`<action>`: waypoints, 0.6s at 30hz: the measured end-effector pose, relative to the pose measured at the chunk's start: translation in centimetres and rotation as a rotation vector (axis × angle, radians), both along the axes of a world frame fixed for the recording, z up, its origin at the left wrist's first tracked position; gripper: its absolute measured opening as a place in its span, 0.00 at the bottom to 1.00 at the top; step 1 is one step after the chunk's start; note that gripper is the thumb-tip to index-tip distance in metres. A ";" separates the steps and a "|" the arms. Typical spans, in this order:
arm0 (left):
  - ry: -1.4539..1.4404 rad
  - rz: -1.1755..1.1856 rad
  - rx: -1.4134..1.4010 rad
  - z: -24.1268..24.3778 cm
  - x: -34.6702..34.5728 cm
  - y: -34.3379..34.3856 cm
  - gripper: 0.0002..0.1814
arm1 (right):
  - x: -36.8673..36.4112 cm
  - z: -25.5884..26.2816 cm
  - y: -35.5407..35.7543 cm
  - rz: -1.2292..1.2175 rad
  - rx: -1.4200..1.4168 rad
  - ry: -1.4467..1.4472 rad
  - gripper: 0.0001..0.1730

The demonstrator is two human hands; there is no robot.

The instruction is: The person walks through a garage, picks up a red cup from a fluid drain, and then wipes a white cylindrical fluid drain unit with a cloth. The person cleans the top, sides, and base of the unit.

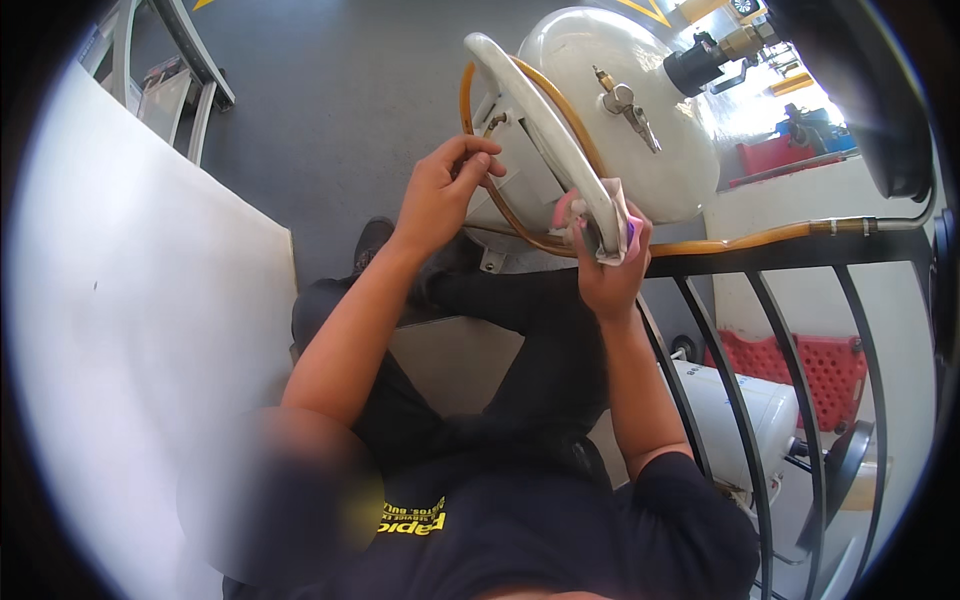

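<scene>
A pink and off-white cloth (pixel 616 191) is wrapped round the lower end of a white tubular handle (pixel 544 112), and my right hand (pixel 613 289) grips it there. The handle bends over the near end of a white metal tank (pixel 637 150). My left hand (pixel 439 195) is raised left of the handle with curled fingers, thumb close to the index finger. An amber hose (pixel 514 219) loops past its fingertips and partly behind it; whether the fingers pinch anything is hidden. On the tank sits a brass and steel valve fitting (pixel 621 99).
A black valve with metal fittings (pixel 690 67) projects at the tank's upper right. Black metal bars (pixel 780 322) stand at my right, with a smaller white tank (pixel 739 409) and a red perforated panel (pixel 829 375) beyond. A white panel (pixel 150 300) flanks my left, near a metal rack (pixel 180 52).
</scene>
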State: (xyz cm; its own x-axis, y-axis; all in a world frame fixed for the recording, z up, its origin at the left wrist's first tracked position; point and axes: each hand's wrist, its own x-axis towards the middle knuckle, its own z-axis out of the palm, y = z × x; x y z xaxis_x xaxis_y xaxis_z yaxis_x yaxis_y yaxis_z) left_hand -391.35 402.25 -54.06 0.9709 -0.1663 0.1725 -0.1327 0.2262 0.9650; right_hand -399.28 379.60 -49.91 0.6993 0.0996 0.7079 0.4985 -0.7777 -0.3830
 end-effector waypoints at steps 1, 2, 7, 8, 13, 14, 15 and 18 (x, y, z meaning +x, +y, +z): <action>-0.009 0.004 0.031 0.3 0.0 0.0 0.12 | 0.3 1.4 0.7 0.030 0.018 0.022 0.27; -0.012 0.011 0.040 0.6 0.0 0.0 0.12 | 0.4 3.3 1.6 0.060 0.034 0.045 0.26; -0.007 0.047 -0.008 0.1 0.7 -0.6 0.12 | 0.4 11.0 6.2 -0.002 0.000 0.550 0.22; -0.009 0.055 -0.016 -0.1 0.5 -0.8 0.12 | 0.8 11.7 6.7 -0.015 -0.066 0.597 0.22; -0.025 0.062 -0.058 -0.6 1.1 -1.8 0.12 | 5.0 14.6 6.9 0.029 -0.294 0.943 0.19; -0.022 0.063 -0.078 -1.1 1.2 -1.9 0.12 | 5.6 15.1 7.3 0.029 -0.294 1.032 0.19; -0.019 0.066 -0.097 -1.6 1.3 -1.9 0.13 | 6.4 15.3 7.6 0.032 -0.294 1.121 0.20; -0.034 0.082 -0.103 -1.8 0.9 -1.9 0.13 | 8.1 14.6 8.0 0.048 -0.245 1.105 0.21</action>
